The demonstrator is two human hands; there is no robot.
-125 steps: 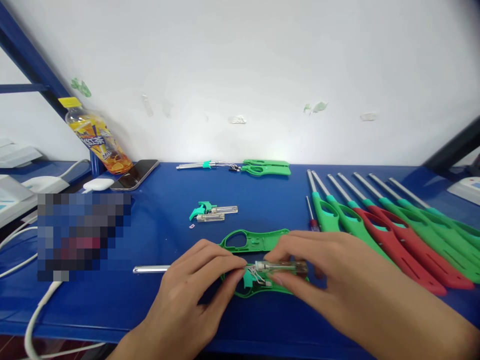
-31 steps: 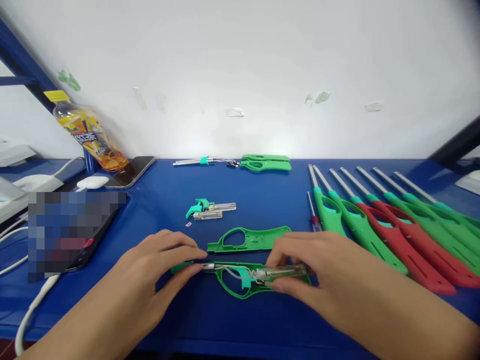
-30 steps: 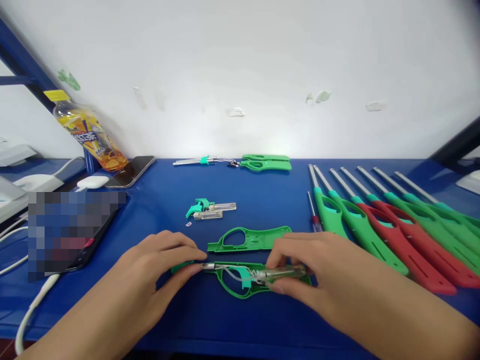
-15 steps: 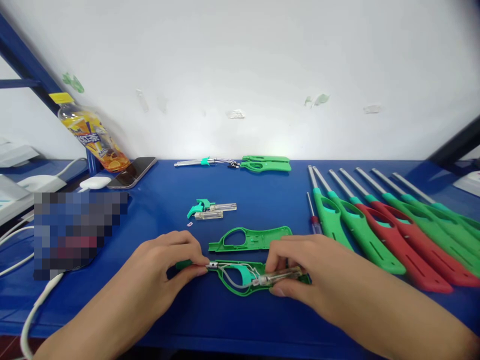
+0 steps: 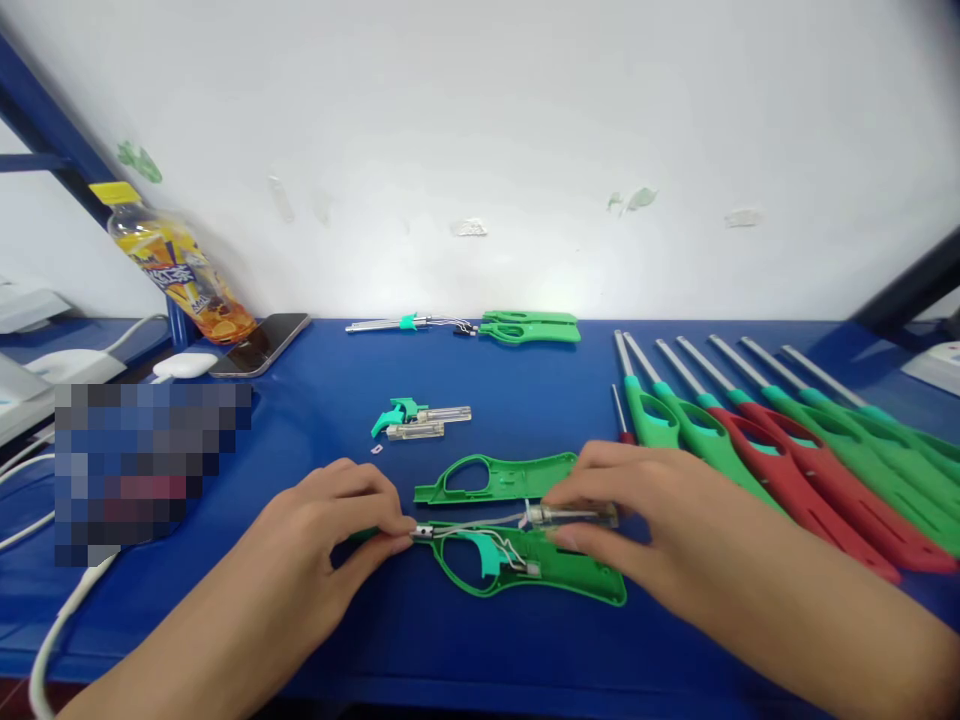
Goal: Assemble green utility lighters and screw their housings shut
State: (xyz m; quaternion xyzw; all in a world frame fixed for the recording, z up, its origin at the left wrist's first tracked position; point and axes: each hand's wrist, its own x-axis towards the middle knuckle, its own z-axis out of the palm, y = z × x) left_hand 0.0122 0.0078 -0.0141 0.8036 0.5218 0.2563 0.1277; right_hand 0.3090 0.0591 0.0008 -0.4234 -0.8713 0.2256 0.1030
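An opened green lighter shell (image 5: 577, 578) lies on the blue bench (image 5: 487, 640) in front of me, with a teal trigger (image 5: 487, 549) and thin wires in it. My left hand (image 5: 330, 530) pinches the metal nozzle end at the shell's left tip. My right hand (image 5: 637, 510) is closed on the clear fuel tube (image 5: 574, 516), lifted just above the shell's upper edge. The matching green cover half (image 5: 499, 478) lies just behind.
A row of several finished green and red long lighters (image 5: 757, 450) fills the right side. A teal trigger with clear tubes (image 5: 420, 420) lies mid-bench, another dismantled lighter (image 5: 525, 328) near the wall. A drink bottle (image 5: 180, 270), phone (image 5: 262, 343) and white cables (image 5: 67, 620) are at left.
My right hand has lifted the clear fuel tube out of the green shell and moved it slightly back. My left hand keeps its pinch on the nozzle end.
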